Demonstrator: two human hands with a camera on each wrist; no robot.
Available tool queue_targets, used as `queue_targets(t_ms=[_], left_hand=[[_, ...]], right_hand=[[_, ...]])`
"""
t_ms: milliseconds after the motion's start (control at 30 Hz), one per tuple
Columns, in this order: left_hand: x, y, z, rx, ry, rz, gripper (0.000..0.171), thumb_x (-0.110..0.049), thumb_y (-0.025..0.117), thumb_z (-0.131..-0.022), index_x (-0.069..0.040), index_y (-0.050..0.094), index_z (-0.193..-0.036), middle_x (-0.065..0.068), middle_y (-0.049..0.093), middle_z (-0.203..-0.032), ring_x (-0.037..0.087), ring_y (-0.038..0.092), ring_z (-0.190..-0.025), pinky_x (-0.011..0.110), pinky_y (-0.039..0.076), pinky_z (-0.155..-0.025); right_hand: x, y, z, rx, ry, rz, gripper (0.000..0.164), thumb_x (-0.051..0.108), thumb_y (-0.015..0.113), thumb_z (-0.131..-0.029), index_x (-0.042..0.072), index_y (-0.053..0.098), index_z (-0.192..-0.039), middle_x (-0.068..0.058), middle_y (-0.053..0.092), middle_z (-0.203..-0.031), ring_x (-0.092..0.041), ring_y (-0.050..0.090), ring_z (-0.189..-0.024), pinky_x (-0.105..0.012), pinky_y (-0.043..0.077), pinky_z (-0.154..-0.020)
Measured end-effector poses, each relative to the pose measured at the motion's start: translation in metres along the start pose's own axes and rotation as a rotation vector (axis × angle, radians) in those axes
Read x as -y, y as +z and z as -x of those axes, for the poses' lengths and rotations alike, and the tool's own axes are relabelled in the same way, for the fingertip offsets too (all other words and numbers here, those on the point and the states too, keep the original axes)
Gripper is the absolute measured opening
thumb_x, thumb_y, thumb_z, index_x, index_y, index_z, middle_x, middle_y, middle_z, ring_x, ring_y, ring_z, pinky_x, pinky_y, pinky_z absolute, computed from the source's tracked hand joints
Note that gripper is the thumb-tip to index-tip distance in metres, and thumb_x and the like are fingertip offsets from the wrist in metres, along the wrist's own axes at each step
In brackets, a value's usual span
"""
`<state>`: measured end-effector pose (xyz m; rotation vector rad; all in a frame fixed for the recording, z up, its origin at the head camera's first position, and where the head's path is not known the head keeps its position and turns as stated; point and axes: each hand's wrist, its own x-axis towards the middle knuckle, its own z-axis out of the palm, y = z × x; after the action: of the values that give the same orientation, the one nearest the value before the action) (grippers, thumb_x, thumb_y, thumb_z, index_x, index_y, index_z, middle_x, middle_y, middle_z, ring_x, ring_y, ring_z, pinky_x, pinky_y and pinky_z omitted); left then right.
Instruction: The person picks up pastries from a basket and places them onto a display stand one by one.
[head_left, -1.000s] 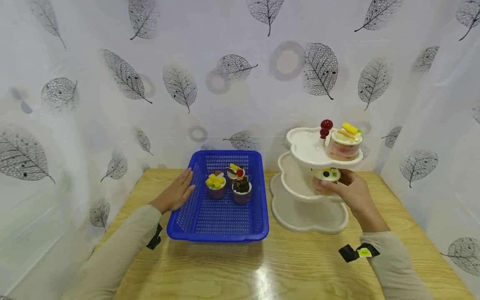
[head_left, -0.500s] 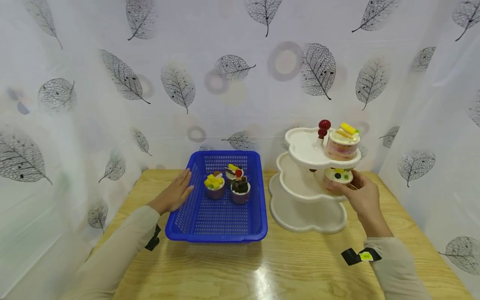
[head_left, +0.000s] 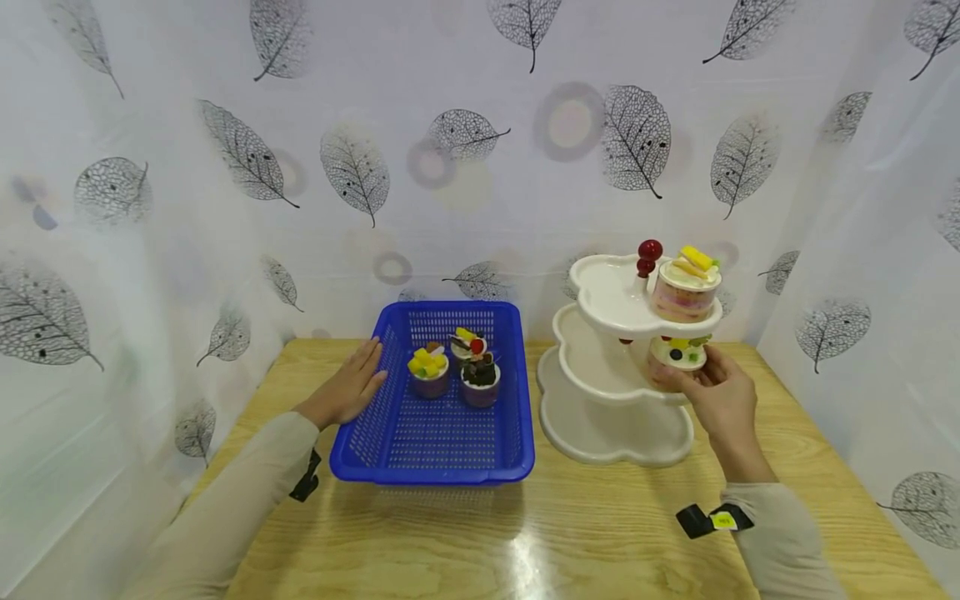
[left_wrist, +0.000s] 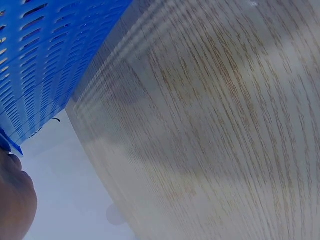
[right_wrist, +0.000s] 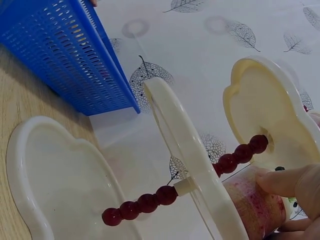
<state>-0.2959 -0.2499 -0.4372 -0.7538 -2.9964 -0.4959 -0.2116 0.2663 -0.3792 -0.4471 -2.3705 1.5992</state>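
Note:
My right hand (head_left: 723, 404) grips a dessert cup (head_left: 677, 367) topped with fruit pieces on the middle tier of a white tiered stand (head_left: 600, 358). In the right wrist view, the thumb lies along the side of this cup (right_wrist: 252, 205), whose base is at the tier's surface. Another dessert cup (head_left: 686, 292) with yellow topping sits on the top tier, just above that hand. My left hand (head_left: 348, 387) lies with extended fingers against the left rim of a blue basket (head_left: 435, 475). Only a bit of that hand (left_wrist: 15, 200) shows in the left wrist view.
Inside the basket stand a yellow-topped cup (head_left: 430, 372), a chocolate-topped cup (head_left: 481, 382) and a cup with a red cherry (head_left: 468, 344). Dark red beads (right_wrist: 150, 202) form the stand's post. A leaf-patterned curtain (head_left: 465, 217) hangs behind the wooden table (head_left: 585, 533).
My right hand has shifted the fruit-topped cup to the right along the middle tier. During the last half second it has hardly moved. The left hand stays at the basket rim.

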Motion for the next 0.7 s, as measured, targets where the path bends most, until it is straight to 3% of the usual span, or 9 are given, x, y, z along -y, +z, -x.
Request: queue_targets(t_ms=[300, 700], left_hand=[[0.0009, 0.0007, 0.0, 0.008, -0.013, -0.009, 0.059, -0.028, 0.023, -0.106, 0.012, 0.011, -0.148, 0.027, 0.005, -0.157, 0.043, 0.002, -0.145, 0.056, 0.008, -0.116], [0.0002, 0.0006, 0.0004, -0.018, 0.011, 0.016, 0.058, -0.027, 0.024, -0.106, 0.012, 0.012, -0.148, 0.028, 0.007, -0.157, 0.044, 0.004, -0.144, 0.057, 0.01, -0.115]], right_hand=[[-0.0008, 0.0028, 0.0012, -0.011, -0.019, 0.01, 0.086, 0.037, 0.073, -0.084, 0.005, 0.028, -0.151, -0.019, 0.04, -0.147, -0.031, 0.043, -0.132, -0.012, 0.042, -0.095], [0.0015, 0.0032, 0.0021, -0.014, -0.005, 0.021, 0.087, 0.037, 0.071, -0.086, 0.003, 0.025, -0.151, -0.019, 0.035, -0.15, -0.033, 0.039, -0.136, -0.028, 0.036, -0.108]])
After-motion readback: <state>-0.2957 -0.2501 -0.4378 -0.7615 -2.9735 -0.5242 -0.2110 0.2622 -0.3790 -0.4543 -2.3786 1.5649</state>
